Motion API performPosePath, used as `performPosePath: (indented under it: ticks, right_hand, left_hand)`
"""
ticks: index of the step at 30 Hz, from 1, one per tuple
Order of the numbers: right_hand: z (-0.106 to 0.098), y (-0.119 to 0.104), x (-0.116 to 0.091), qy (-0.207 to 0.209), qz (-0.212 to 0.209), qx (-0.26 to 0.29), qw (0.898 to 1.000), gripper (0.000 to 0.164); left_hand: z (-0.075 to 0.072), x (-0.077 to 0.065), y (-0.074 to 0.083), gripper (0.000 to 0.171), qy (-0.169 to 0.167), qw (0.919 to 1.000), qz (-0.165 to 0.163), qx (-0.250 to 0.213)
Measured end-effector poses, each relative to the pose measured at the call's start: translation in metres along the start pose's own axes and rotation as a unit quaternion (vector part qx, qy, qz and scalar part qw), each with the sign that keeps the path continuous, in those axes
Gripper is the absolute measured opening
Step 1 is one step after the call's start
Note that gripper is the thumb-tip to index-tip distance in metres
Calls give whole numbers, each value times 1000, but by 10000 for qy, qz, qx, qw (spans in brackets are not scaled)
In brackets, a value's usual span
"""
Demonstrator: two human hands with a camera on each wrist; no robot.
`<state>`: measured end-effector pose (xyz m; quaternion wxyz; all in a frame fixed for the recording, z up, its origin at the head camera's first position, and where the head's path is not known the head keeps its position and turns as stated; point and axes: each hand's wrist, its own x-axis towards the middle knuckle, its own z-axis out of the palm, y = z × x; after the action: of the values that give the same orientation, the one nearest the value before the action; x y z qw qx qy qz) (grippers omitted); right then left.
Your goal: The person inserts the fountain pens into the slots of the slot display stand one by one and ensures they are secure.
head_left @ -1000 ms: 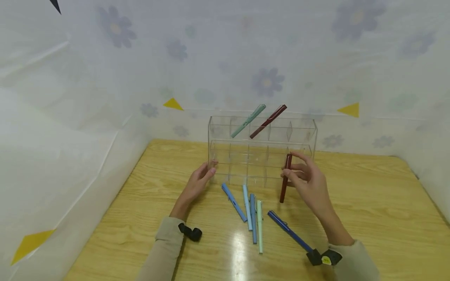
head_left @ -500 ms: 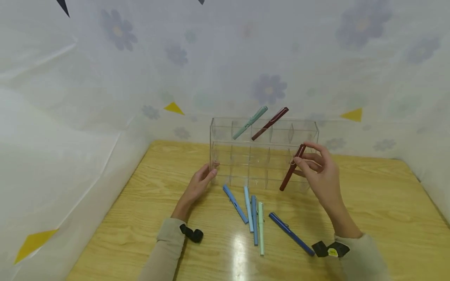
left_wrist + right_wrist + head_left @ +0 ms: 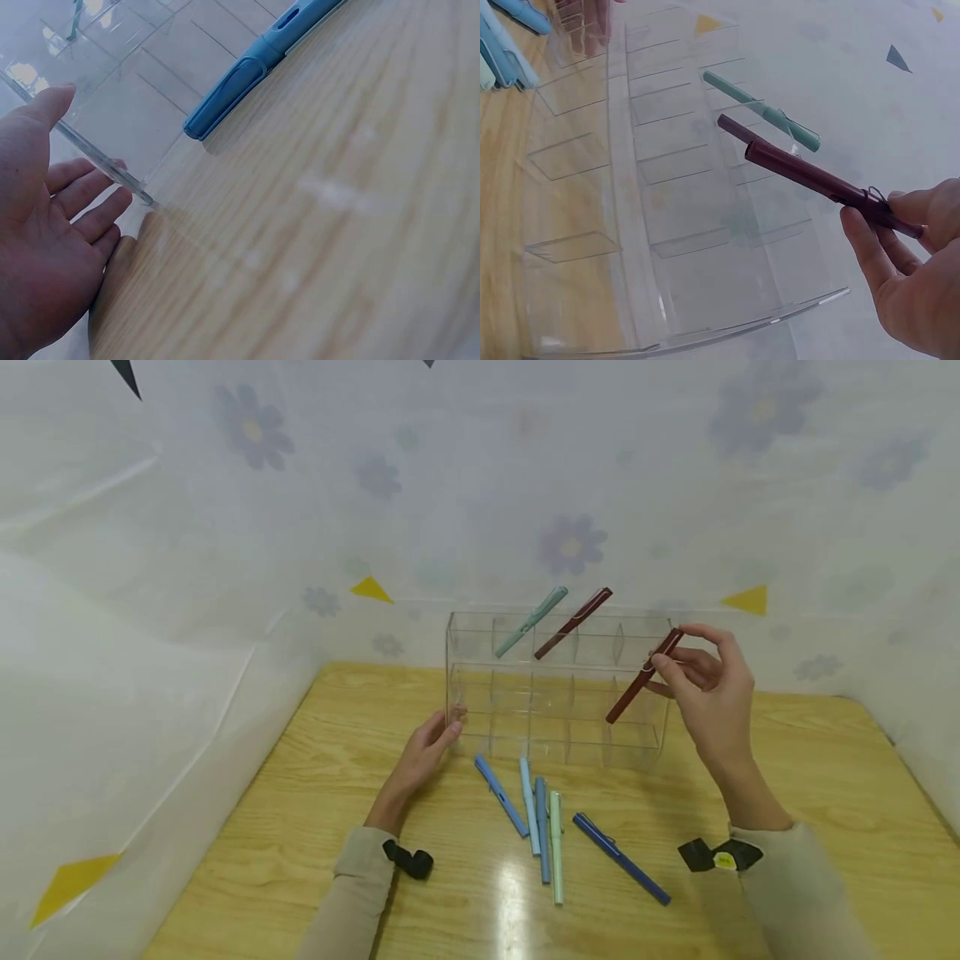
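Note:
A dark red pen (image 3: 643, 677) is pinched between the thumb and fingers of my right hand (image 3: 712, 702), tilted in front of the right side of a clear acrylic organizer (image 3: 551, 668). In the right wrist view the pen (image 3: 810, 176) points toward the upper row. My left hand (image 3: 423, 753) holds the organizer's left side edge, thumb in front and fingers behind; the left wrist view shows the thumb and fingers (image 3: 82, 195) around the panel. A teal pen (image 3: 532, 622) and another dark red pen (image 3: 573, 624) lean in the organizer's top row.
On the wooden table (image 3: 300, 877) before the organizer lie a blue pen (image 3: 501, 795), a light blue pen (image 3: 529, 806), a grey-blue pen (image 3: 542, 831), a pale green pen (image 3: 557, 847) and a dark blue pen (image 3: 621, 858). A flower-patterned sheet (image 3: 465, 485) hangs behind.
My right hand has moved up and to the right with the dark red pen, which has gone from nearly upright to tilted. My left hand stays at the organizer's side.

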<state>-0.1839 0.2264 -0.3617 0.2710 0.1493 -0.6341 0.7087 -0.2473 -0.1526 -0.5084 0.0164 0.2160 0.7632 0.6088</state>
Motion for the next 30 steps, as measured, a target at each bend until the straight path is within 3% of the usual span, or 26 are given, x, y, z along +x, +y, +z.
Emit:
performPosePath:
  ticks: [7,15,30]
  right_hand:
    - [0,-13,25,415,-13,502,9979,45]
    - [0,-17,55,633,-91,516,9966,44]
    - [0,1,95,930,95,409,9948,39]
  left_hand:
    - [-2,-4,19,44,11,9998,-1,-215]
    - [-4,-2,0,45,44,10000,-84,20]
    - [-5,2,-1,46,49,9998,-194,39]
